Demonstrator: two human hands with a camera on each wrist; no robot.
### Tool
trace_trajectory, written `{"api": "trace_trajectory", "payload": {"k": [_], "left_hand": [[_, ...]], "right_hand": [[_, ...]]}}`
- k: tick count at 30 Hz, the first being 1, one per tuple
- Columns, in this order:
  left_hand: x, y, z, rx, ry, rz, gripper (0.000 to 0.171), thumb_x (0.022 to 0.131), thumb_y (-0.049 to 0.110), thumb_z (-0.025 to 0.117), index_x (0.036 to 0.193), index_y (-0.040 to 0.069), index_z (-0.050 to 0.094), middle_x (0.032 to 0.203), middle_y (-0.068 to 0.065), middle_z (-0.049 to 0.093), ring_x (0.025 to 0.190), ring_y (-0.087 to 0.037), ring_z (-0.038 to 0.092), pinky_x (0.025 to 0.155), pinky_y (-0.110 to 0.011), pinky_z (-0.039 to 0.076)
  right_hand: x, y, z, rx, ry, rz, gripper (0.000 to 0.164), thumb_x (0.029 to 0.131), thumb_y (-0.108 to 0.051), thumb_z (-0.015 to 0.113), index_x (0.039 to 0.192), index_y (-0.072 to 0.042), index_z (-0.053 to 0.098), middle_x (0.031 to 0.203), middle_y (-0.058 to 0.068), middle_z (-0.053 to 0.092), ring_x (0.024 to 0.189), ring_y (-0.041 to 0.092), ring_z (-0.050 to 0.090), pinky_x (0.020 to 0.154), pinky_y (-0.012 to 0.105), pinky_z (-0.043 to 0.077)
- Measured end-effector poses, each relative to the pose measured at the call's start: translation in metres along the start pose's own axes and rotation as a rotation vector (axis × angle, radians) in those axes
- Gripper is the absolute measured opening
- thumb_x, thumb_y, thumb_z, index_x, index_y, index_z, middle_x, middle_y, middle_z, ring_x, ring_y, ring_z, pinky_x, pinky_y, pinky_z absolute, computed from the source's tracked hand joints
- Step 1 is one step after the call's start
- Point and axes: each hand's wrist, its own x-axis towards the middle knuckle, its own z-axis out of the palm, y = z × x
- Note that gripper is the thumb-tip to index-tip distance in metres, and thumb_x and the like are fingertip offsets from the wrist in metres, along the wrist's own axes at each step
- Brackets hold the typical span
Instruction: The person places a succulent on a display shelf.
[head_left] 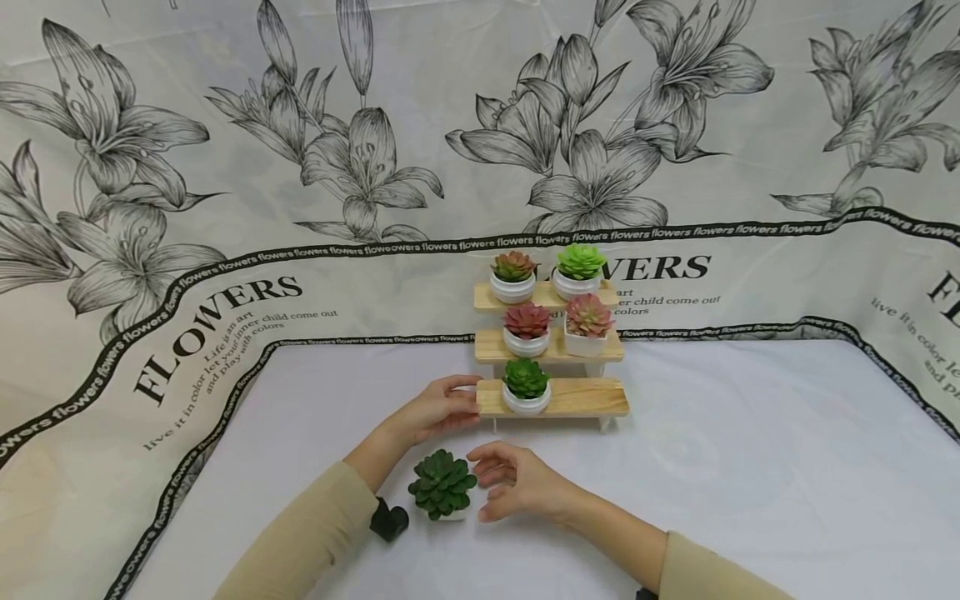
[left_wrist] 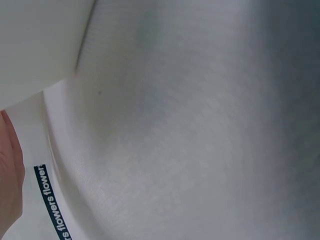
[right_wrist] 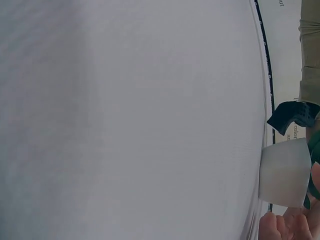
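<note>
My left hand [head_left: 442, 408] reaches to the left end of the lowest wooden shelf board [head_left: 577, 397], fingertips right at its edge and fingers loosely bent. Just left of my right hand [head_left: 517, 483] stands a dark green succulent [head_left: 442, 483] in a white pot [right_wrist: 285, 172]. That hand is half curved, thumb and fingers apart, with a gap before the leaves in the head view. A bright green succulent [head_left: 527, 377] in a round white pot sits on the lowest board. In the left wrist view, part of a hand [left_wrist: 9, 170] shows beside a pale smooth surface.
The middle board [head_left: 491, 346] bears a dark red succulent [head_left: 527, 320] and a pink one [head_left: 588, 315]. On the top board [head_left: 483, 296] stand a reddish-green succulent [head_left: 513, 267] and a lime green one [head_left: 581, 262]. Behind the white tabletop [head_left: 750, 467] hangs a flower-printed cloth [head_left: 420, 292].
</note>
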Motion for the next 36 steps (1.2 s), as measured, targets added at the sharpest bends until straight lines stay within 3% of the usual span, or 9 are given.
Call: {"api": "trace_trajectory", "payload": {"k": [9,16,36], "left_hand": [[-0.001,-0.002,-0.002,0.006,-0.006,0.006,0.054,0.091,-0.006,0.05,0.142,-0.003,0.031,0.129,-0.025,0.046,0.084,-0.011,0.06,0.079,-0.025,0.055],[0.001,-0.003,-0.002,0.003,-0.014,0.006,0.054,0.091,-0.005,0.051,0.142,-0.002,0.032,0.13,-0.025,0.045,0.085,-0.012,0.06,0.081,-0.027,0.055],[0.001,-0.002,-0.002,0.013,0.006,-0.005,0.054,0.091,-0.005,0.051,0.141,-0.002,0.033,0.128,-0.023,0.047,0.084,-0.012,0.06,0.079,-0.025,0.055]], "right_hand": [[0.012,0.003,0.013,-0.012,-0.013,-0.006,0.066,0.067,0.007,0.074,0.127,0.007,0.047,0.11,0.007,0.057,0.097,0.017,0.054,0.087,0.036,0.051],[0.017,0.004,0.019,-0.019,-0.022,-0.027,0.065,0.066,0.009,0.074,0.125,0.007,0.046,0.105,0.005,0.059,0.095,0.016,0.055,0.083,0.031,0.052],[0.014,0.002,0.015,-0.059,0.008,-0.002,0.06,0.064,0.007,0.075,0.12,0.001,0.055,0.102,0.004,0.061,0.092,0.019,0.056,0.076,0.027,0.053]]}}
